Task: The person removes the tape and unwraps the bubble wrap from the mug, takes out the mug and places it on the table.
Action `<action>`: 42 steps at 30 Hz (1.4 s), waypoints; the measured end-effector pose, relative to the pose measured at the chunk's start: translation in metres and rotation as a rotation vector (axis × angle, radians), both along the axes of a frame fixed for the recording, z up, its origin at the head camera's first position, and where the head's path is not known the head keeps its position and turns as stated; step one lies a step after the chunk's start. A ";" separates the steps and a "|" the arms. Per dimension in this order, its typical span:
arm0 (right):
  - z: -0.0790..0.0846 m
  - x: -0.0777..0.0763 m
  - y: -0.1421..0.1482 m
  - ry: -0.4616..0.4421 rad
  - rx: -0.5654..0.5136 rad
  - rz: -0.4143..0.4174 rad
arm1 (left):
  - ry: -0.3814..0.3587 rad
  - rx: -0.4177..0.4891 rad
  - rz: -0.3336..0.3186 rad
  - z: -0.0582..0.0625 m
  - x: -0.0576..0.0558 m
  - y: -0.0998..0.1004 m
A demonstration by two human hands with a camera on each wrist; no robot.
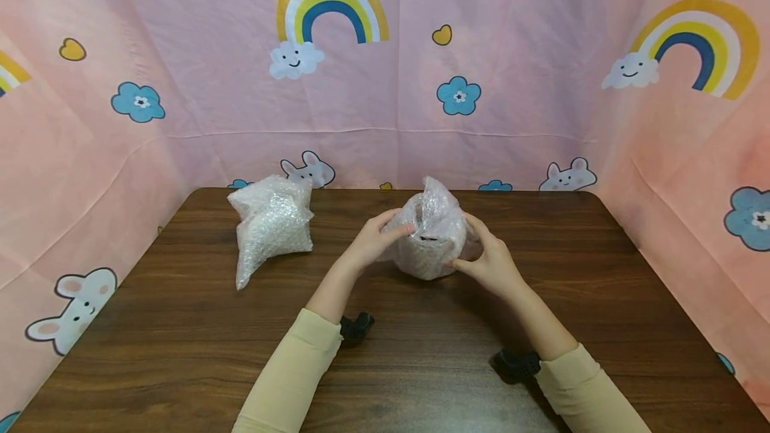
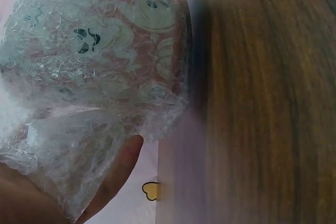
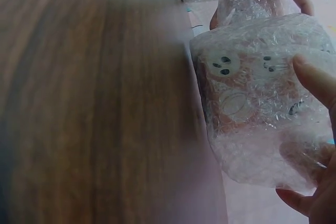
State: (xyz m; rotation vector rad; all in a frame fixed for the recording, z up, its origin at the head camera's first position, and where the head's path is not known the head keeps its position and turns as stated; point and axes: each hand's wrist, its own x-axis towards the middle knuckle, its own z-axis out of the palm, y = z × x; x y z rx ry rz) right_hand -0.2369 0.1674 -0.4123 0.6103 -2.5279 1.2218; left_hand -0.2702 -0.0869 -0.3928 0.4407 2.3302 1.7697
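Note:
A rounded bundle in clear bubble wrap is between both hands, at the table's far middle. Through the wrap in the left wrist view, the bundle shows a reddish surface with pale, dark-eyed figures; what kind of thing is inside, I cannot tell. The left hand pinches loose wrap at the left side, its thumb on top. On the opposite side, the right hand grips the bundle with its thumb at the front. The wrap's gathered upper end sticks up.
A second bubble-wrapped package stands at the far left of the dark wooden table. A pink patterned cloth hangs behind the table and along both sides. Dark wrist-camera mounts are on the forearms.

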 end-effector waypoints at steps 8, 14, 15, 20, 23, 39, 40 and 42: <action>-0.004 -0.001 0.000 -0.033 -0.007 -0.001 | 0.015 -0.020 0.006 -0.002 0.000 0.000; -0.009 -0.003 0.001 -0.057 -0.005 -0.001 | 0.003 -0.049 0.002 -0.005 -0.002 -0.001; -0.010 -0.003 0.001 -0.063 -0.003 -0.002 | 0.003 -0.053 0.001 -0.006 -0.002 -0.001; -0.010 -0.004 0.002 -0.104 -0.008 0.003 | -0.002 -0.062 -0.009 -0.005 -0.004 -0.001; -0.008 -0.004 0.002 -0.126 0.001 0.011 | -0.019 -0.068 -0.017 -0.004 -0.006 -0.002; 0.006 -0.008 0.004 -0.003 0.163 0.035 | -0.015 -0.151 -0.092 0.002 -0.011 -0.006; 0.007 -0.007 0.004 0.001 0.166 0.043 | 0.000 -0.162 -0.092 0.003 -0.011 -0.006; 0.008 -0.006 0.005 0.017 0.171 0.063 | 0.036 -0.182 -0.085 0.004 -0.011 -0.004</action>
